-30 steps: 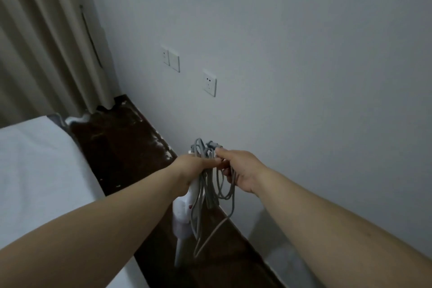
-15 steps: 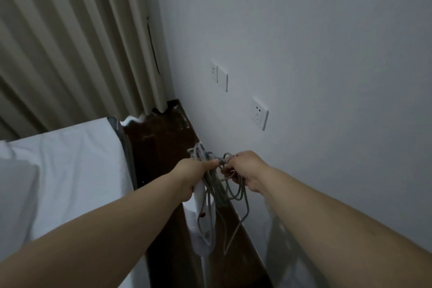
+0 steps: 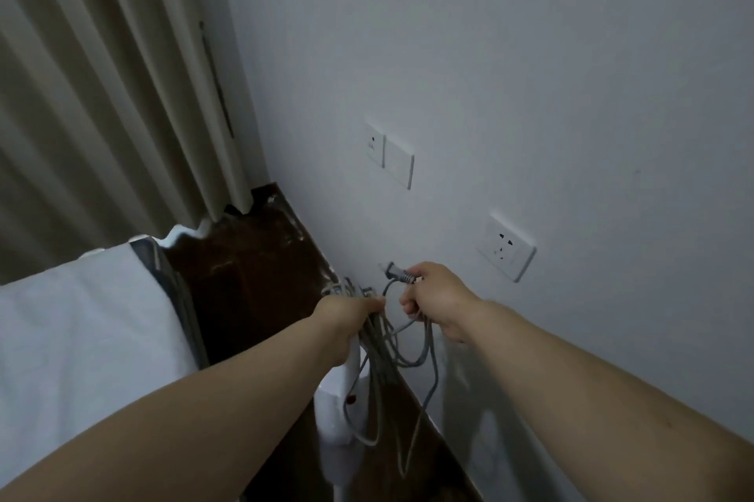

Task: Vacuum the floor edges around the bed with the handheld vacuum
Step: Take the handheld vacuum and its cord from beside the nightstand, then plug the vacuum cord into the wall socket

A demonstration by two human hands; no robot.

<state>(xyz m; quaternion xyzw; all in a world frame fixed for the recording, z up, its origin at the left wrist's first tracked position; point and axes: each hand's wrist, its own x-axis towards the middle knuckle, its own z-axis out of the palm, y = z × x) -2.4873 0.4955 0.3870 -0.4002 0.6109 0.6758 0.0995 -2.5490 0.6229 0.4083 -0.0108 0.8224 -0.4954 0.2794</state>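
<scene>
My left hand (image 3: pixel 347 312) grips the handle of the white handheld vacuum (image 3: pixel 340 412) together with a bunch of its grey cord (image 3: pixel 377 354). The vacuum hangs nose down over the dark floor strip (image 3: pixel 245 281) between the bed (image 3: pixel 77 334) and the wall. My right hand (image 3: pixel 434 297) pinches the cord just behind its grey plug (image 3: pixel 398 272), which points up and left. A loop of cord sags between both hands. A white wall socket (image 3: pixel 506 248) sits a short way right of the plug.
A second socket (image 3: pixel 373 144) and a switch plate (image 3: pixel 399 166) are higher on the wall. Beige curtains (image 3: pixel 102 93) hang at the far end of the narrow floor strip. The bed's white sheet fills the left side.
My right hand has drawn the plug end out of the cord bunch and apart from my left hand. The view has swung left and closer to the wall.
</scene>
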